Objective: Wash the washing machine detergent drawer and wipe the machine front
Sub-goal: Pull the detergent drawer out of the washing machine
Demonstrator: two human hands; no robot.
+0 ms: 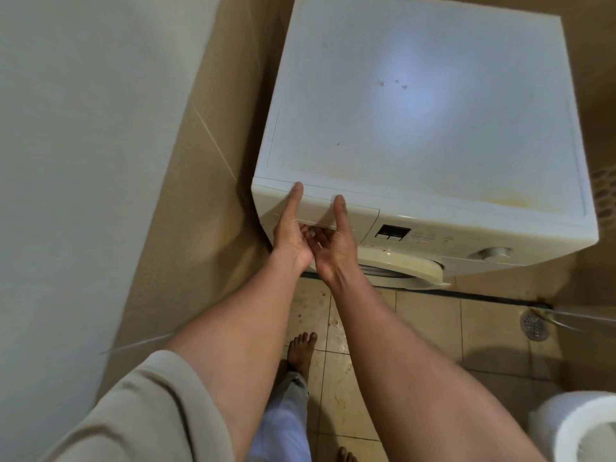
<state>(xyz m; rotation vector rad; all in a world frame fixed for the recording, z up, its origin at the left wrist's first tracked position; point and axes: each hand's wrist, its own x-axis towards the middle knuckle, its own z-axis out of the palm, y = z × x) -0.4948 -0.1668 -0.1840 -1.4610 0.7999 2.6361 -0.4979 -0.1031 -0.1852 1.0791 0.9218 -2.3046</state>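
Note:
A white washing machine [433,121] stands ahead, seen from above. Its detergent drawer [318,210] sits closed at the front's top left corner. My left hand [291,233] and my right hand [330,241] both grip the drawer front. Each thumb presses on the drawer's top edge and the fingers curl under its handle recess. To the right of the drawer are a dark display [392,232] and a round dial [495,252]. The round door [400,266] shows just below the panel.
A pale wall or door [83,161] runs along the left, close to the machine. The floor is beige tile [433,331] with a round drain [534,325] at the right. A white toilet rim [586,428] sits at the bottom right. My bare feet stand on the tiles.

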